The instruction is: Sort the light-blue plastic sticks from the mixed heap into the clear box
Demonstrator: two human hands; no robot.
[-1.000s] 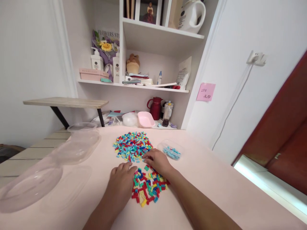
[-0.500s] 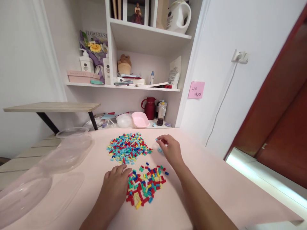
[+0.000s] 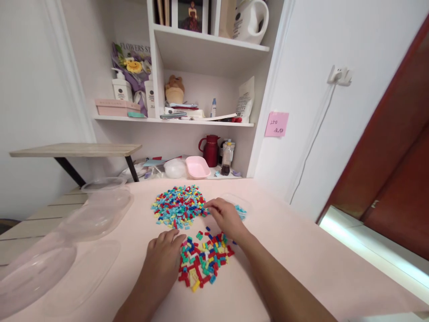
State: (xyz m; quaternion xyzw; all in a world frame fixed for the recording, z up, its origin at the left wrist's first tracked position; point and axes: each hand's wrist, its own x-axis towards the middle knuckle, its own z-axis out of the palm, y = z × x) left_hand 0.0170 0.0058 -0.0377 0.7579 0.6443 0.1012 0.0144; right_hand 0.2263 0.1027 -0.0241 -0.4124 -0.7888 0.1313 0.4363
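Small toy building bricks lie in two piles on the pink tabletop. The far pile (image 3: 179,205) is dense, with many light blue bricks. The near pile (image 3: 204,261) is looser and mostly red, green, blue and yellow. At the right edge of the far pile, my right hand (image 3: 226,219) has thumb and index finger close together in a pinch; whatever lies between the tips is too small to make out. My left hand (image 3: 164,252) rests palm down beside the near pile, fingers loosely spread, holding nothing. Behind my right hand sits a clear container (image 3: 246,203) with light blue bricks (image 3: 240,211).
Clear plastic tubs (image 3: 90,219) and a clear lid (image 3: 85,268) lie on the left. At the back are a pink basin (image 3: 197,167), a red jug (image 3: 211,151) and a bottle of dark liquid (image 3: 227,160). A low wooden stand (image 3: 77,150) is at the left.
My right hand has moved left from over the clear container to the edge of the far pile, uncovering light blue bricks in the container. My left hand stays beside the near pile.
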